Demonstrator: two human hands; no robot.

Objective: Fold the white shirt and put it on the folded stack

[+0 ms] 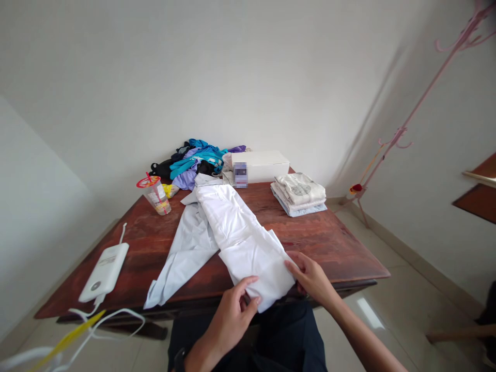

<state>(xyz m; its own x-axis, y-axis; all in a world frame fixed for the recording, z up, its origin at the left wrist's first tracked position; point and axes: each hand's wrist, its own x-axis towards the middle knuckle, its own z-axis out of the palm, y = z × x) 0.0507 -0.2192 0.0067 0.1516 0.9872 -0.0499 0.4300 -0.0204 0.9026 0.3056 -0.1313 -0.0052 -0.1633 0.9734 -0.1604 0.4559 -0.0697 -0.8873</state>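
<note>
A white long-sleeved shirt (232,217) lies on the table, partly folded into a long strip that runs from its collar at the back to the front edge. One sleeve (182,258) stretches out to the left, its cuff at the table's front edge. My left hand (234,310) pinches the near left corner of the strip between thumb and fingers. On the right side of the same end, my right hand (310,276) grips the cloth, thumb on top and fingers partly hidden beneath. The near end hangs slightly over the edge.
Folded clothes (298,194) are stacked at the right on the wooden table (333,243). Behind are a white box (263,165) and a heap of clothes (197,160). A plastic cup (158,196) with a straw and a white power bank (104,271) with cables stand left. A pink coat rack (414,113) is at right.
</note>
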